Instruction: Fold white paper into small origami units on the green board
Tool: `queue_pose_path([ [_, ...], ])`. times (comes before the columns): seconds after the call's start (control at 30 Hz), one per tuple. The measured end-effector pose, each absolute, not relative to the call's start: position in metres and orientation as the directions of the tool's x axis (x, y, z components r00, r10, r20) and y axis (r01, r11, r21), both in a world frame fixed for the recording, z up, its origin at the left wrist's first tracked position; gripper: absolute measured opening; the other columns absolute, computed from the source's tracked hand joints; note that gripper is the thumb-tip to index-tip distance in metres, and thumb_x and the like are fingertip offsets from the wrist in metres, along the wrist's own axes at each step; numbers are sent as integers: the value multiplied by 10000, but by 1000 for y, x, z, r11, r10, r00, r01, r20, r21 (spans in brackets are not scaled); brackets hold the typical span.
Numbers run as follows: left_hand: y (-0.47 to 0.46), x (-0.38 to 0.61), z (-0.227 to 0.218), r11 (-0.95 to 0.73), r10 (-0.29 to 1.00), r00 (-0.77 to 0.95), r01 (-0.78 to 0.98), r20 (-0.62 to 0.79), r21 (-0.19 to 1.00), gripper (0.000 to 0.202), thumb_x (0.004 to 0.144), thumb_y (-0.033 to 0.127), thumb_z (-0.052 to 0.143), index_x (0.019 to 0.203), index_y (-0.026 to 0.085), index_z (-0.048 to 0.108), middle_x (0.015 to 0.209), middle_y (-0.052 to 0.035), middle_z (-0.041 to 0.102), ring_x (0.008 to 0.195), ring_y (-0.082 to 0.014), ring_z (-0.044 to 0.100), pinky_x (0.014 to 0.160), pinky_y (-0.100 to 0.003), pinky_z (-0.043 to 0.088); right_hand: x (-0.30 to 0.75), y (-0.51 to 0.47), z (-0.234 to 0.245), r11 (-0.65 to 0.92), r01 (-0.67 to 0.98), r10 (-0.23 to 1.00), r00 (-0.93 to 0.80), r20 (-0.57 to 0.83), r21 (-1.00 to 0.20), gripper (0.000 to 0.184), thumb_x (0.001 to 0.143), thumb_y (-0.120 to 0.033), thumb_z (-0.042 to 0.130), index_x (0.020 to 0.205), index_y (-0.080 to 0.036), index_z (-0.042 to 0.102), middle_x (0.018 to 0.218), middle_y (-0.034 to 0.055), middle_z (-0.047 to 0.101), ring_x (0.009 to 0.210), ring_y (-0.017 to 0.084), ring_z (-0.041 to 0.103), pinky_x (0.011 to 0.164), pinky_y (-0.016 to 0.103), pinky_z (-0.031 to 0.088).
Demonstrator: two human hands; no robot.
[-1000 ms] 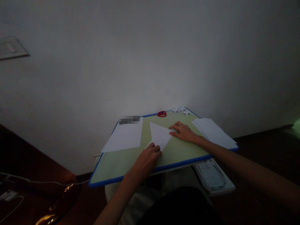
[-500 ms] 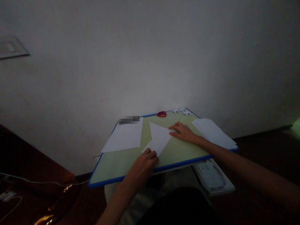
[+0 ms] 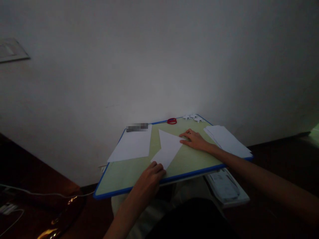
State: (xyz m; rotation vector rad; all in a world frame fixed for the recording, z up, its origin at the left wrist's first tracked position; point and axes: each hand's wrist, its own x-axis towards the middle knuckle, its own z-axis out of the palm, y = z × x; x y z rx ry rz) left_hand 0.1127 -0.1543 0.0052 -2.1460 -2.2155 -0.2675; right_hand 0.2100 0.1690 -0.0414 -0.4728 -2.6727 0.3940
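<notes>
A folded white sheet of paper [image 3: 169, 146] lies on the table between my hands, with a pointed corner at its far end. My left hand [image 3: 153, 174] is at the sheet's near end by the table's front edge, its fingers curled together and touching the paper; the fingertips are partly hidden. At the sheet's right corner rests my right hand [image 3: 193, 139], thumb and fingers closed on that corner, which they partly cover.
The pale green table [image 3: 117, 179] has a blue rim. A flat white sheet [image 3: 132, 146] with a blurred-out dark object [image 3: 137, 127] lies left. Red-handled scissors [image 3: 171, 121] and small paper stars [image 3: 193, 117] lie at the back. Stacked paper [image 3: 229, 141] is right, near the wall [image 3: 159, 66].
My left hand has slid a little toward me and left along the folded sheet, uncovering more of its near end. My right hand stays at the corner.
</notes>
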Motion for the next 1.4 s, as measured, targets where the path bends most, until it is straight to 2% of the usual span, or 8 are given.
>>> queue_pose_path([
  [0.23,-167,111,1,-17,968,-22,988,251,154,388,808,-101,448,957,184,665,1014,-60,664,1017,-228,568,901,-368,521,210,166,-39,903,272,380,-866,324,-332,422,969,-476,595,1318,-249,664,1240,113,568,1041,238,624,967,396,448],
  [0.37,-161,117,-3,44,937,-95,987,335,157,281,935,13,440,884,182,659,931,-73,653,927,-225,577,833,-367,528,211,164,-37,906,274,377,-869,321,-323,428,971,-479,588,1321,-245,659,1244,121,573,1106,265,612,983,416,446],
  [0.63,-154,130,-20,191,873,-184,981,452,31,265,1015,268,492,1211,219,665,1202,-95,692,1095,-298,567,902,-486,479,223,156,-25,926,252,352,-845,402,-282,385,956,-371,622,1308,-220,650,1225,114,605,1074,263,612,932,398,449],
  [0.77,-160,130,-24,194,865,-194,980,462,49,320,1020,319,513,1298,218,635,1302,-96,680,1155,-314,551,927,-512,428,232,120,-5,983,128,177,-826,536,-128,233,984,-296,575,1155,-207,707,1176,124,637,1135,292,566,974,434,401],
  [0.87,-163,131,-28,197,856,-198,979,477,53,344,1018,330,522,1326,215,625,1334,-99,677,1150,-317,559,923,-514,411,234,83,1,963,-202,-120,-914,389,-179,235,1034,-306,492,1041,-204,704,1022,78,675,957,207,619,880,335,448],
  [0.93,-163,132,-30,201,850,-203,978,487,57,355,1017,331,524,1339,215,619,1342,-103,677,1145,-318,565,926,-517,404,231,62,-1,944,-269,-190,-916,352,-190,221,1024,-282,498,1003,-193,699,965,72,676,930,206,621,861,329,454],
  [1.17,-163,133,-35,190,826,-211,977,522,95,363,1011,329,541,1334,188,627,1331,-99,690,1102,-308,570,935,-517,404,209,41,-1,845,6,126,-974,189,-535,11,801,-165,704,810,-158,706,754,19,702,681,146,620,636,244,436],
  [1.4,-162,131,-38,156,792,-163,986,588,63,368,999,306,569,1336,172,630,1303,-92,707,1070,-299,575,881,-495,441,186,59,17,833,113,57,-991,-118,-541,245,784,-368,776,861,-136,775,814,53,761,728,166,654,624,234,437],
])
